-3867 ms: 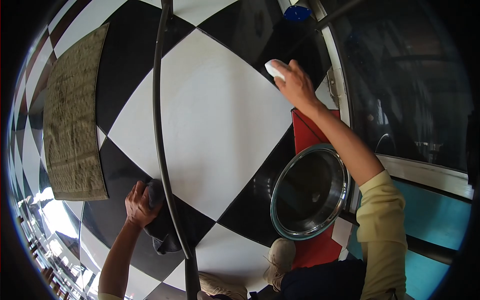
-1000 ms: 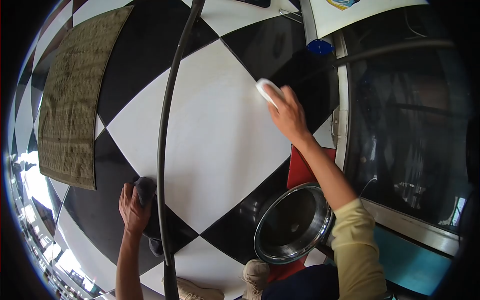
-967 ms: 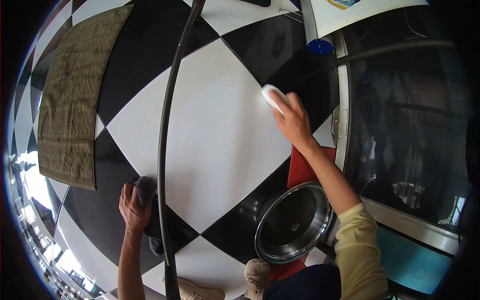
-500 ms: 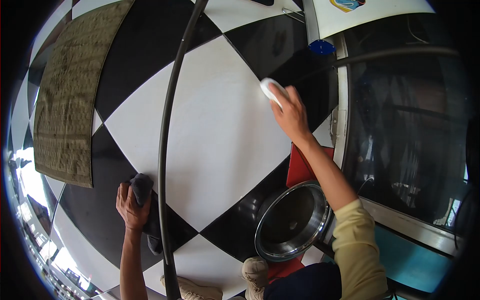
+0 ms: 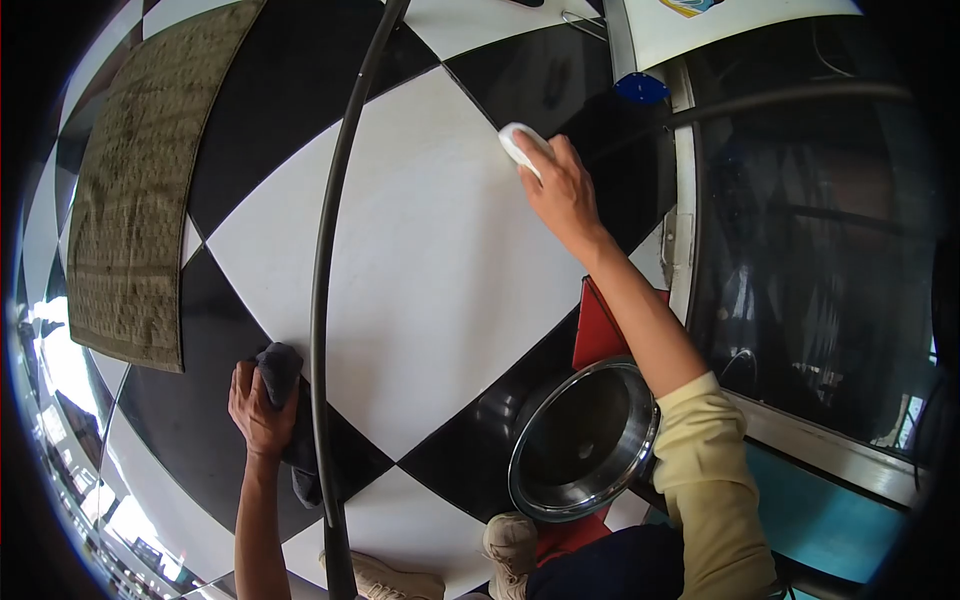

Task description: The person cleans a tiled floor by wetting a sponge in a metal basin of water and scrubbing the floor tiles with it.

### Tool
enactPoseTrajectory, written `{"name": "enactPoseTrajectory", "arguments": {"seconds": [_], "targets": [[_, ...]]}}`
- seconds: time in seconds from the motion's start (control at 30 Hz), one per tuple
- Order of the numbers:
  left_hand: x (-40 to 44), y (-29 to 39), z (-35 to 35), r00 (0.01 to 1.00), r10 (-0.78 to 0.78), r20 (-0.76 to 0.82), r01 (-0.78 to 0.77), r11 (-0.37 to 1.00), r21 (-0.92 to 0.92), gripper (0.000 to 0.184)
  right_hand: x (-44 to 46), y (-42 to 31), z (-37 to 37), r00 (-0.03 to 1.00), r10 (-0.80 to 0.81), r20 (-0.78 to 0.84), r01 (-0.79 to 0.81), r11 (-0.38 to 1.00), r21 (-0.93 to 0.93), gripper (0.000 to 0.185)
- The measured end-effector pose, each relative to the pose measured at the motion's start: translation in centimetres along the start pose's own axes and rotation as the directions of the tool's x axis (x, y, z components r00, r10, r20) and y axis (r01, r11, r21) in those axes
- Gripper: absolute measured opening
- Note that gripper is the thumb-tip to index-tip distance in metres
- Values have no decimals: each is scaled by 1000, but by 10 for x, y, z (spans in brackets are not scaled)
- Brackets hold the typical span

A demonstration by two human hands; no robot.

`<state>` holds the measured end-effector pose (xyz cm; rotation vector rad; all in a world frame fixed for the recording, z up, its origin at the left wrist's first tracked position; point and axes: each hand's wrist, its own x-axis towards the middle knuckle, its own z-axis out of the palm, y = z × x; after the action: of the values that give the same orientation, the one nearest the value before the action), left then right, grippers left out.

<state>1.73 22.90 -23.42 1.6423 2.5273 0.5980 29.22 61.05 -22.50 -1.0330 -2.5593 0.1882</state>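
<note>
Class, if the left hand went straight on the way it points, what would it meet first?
Probably the brown mat, beyond the black tile, if the left hand slides low, though depth is unclear.

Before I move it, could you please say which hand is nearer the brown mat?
Left: the left hand holds a dark cloth, close to one corner of the brown mat; the right hand, holding a white object, is farther, across the large white tile.
</note>
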Motion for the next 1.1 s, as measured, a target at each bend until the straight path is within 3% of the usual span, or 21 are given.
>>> {"name": "enactPoseTrajectory", "arguments": {"seconds": [0.17, 0.3, 0.53, 0.7, 0.87, 1.03, 1.1], "targets": [[-2, -1, 0, 1000, -23, 8, 23, 1000, -2, 32, -55, 14, -24, 999, 13, 52, -13, 1000, -2, 48], [-1, 0, 2, 1000, -10, -1, 10, 1000, 9, 32, 0, 2, -3, 1000, -6, -13, 5, 1000, -11, 48], [-4, -3, 1, 998, -50, 34, 51, 999, -10, 33, -57, 9, -28, 998, 17, 59, -18, 999, 26, 50], [-8, -9, 4, 996, -55, 67, 55, 998, 8, 46, 2, -2, 0, 1000, 18, 13, -18, 999, 41, 52], [-9, -9, 2, 992, -91, 91, 93, 996, -13, 46, -47, -8, -18, 993, -107, 49, 104, 993, 58, 48], [-9, -10, 3, 992, -82, 98, 81, 997, 6, 47, -6, -5, 2, 999, -18, -32, 20, 997, 70, 52], [-10, -11, 3, 996, -55, 68, 53, 998, 27, 47, -28, -18, -6, 998, -47, 50, 43, 996, 74, 50]]}}
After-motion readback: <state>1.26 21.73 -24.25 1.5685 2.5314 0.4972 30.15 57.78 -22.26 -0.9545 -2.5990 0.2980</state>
